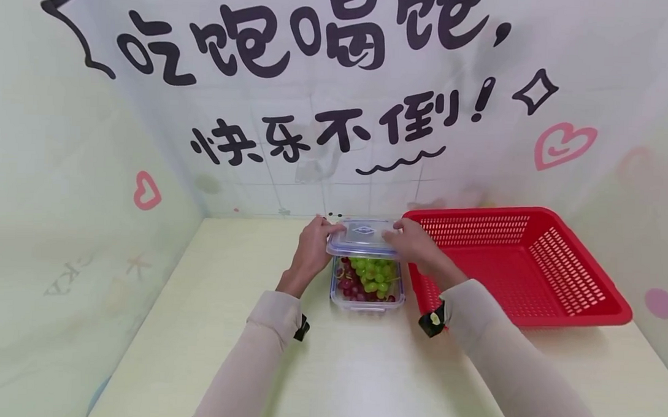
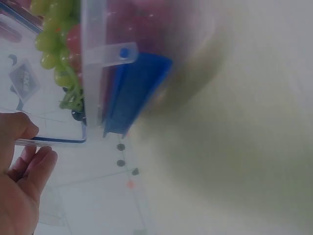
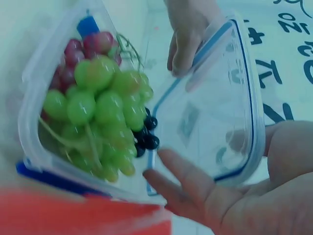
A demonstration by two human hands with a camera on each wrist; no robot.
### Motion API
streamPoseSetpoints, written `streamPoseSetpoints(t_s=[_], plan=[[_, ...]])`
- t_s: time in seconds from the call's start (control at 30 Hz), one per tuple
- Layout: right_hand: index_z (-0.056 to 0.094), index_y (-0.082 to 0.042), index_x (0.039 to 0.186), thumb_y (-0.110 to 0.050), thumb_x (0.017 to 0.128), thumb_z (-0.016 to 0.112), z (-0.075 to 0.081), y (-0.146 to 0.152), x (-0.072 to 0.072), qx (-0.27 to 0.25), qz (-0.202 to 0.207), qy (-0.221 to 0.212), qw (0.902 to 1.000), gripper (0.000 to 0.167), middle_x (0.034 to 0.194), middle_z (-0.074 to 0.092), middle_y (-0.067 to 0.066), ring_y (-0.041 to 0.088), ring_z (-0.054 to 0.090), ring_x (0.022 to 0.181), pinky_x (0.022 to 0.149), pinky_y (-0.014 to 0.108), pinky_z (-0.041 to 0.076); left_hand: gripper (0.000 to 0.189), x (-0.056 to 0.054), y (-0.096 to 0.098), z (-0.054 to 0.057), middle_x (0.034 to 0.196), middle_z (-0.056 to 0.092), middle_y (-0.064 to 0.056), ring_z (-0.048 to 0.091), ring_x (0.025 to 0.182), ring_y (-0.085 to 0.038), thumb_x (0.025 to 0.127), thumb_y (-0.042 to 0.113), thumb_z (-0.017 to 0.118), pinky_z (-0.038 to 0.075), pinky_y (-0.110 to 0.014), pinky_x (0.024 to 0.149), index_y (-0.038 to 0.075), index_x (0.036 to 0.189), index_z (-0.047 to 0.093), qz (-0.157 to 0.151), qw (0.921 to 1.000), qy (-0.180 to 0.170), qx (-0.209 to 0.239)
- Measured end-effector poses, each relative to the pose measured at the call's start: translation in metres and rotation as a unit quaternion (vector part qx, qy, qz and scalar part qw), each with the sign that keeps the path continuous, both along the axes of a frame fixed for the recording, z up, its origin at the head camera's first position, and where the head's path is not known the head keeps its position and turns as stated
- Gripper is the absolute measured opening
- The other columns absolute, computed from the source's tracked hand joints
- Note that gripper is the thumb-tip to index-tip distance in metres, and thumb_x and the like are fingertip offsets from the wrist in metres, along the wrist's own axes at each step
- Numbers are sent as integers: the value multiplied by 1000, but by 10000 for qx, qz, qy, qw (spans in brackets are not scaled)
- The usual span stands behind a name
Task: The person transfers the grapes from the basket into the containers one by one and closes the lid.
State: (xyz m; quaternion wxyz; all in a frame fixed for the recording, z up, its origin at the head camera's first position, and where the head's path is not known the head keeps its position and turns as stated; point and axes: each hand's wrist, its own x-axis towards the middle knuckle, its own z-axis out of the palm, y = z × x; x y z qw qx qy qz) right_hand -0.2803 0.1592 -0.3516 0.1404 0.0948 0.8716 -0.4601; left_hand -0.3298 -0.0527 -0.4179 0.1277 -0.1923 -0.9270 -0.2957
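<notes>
A clear food container [image 1: 366, 306] stands on the table with green grapes [image 3: 107, 107], red grapes [image 3: 95, 44] and dark grapes [image 3: 146, 139] inside. Above its far part, both hands hold a transparent lid [image 1: 363, 237] with a blue seal, tilted and apart from the near rim. My left hand [image 1: 310, 247] pinches the lid's left edge between thumb and fingers, as the left wrist view shows. On the opposite edge, my right hand [image 1: 418, 242] grips with its thumb on top and its fingers under the lid. A blue latch [image 2: 137, 90] hangs outward from the container's side.
A red perforated basket [image 1: 492, 275] stands to the right, close beside the container and under the right forearm. The pale table [image 1: 215, 290] meets a printed wall [image 1: 290, 198] just behind the lid. Another wall [image 1: 63, 223] rises on the left.
</notes>
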Motion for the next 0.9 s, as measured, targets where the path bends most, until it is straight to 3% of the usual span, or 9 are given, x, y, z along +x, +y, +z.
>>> streamPoseSetpoints(t_s=[0.1, 0.17, 0.37, 0.9], plan=[[31, -4, 152, -28, 101, 55, -4, -8, 6, 31, -136, 82, 9999, 62, 144, 44, 20, 34, 52, 118, 102, 46, 52, 36, 2, -3, -8, 100, 59, -14, 59, 91, -28, 80, -8, 69, 54, -39, 85, 7, 112, 76, -78, 9996, 139, 217], [30, -4, 153, -25, 101, 54, -7, -11, 8, 24, -208, 151, 9997, 61, 144, 45, 20, 35, 52, 119, 103, 48, 51, 39, 4, -4, -14, 100, 58, -14, 56, 87, -27, 80, -11, 67, 52, -37, 76, 7, 113, 76, -161, 9989, 167, 405], [30, 0, 152, -17, 101, 52, -13, -14, 13, 36, -199, 199, 9996, 58, 140, 48, 22, 35, 54, 117, 98, 46, 54, 43, 7, -6, -25, 101, 55, -13, 54, 89, -25, 80, -15, 63, 51, -35, 79, 7, 116, 75, -261, 9976, 125, 623], [32, 4, 150, -21, 103, 48, -22, -17, 19, 556, -252, 522, 9968, 56, 136, 51, 25, 34, 58, 109, 93, 43, 55, 45, 8, -8, -30, 103, 55, -12, 55, 94, -25, 78, -17, 65, 53, -37, 85, 6, 115, 74, -348, 9966, -39, 745]])
